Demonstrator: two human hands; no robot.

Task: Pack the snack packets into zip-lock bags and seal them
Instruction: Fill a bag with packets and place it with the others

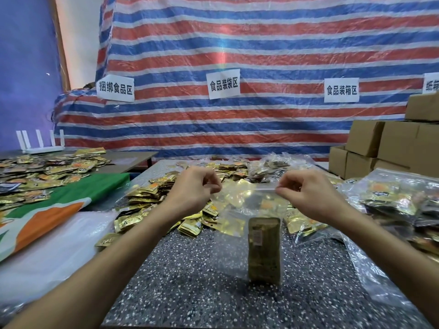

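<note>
One zip-lock bag [247, 224] — one snack packet [263, 250] inside, two hands pinching top.

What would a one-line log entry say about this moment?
left hand: pinches zip-lock bag top | right hand: pinches same top | inside bag: snack packets | seal: cannot tell

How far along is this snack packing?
Done: filled bags lie piled at the right. In hand: the left grip and right grip pinch the top edge of a zip-lock bag holding a packet; seal unclear. Left: loose packets heaped behind, more on the left table.
</note>
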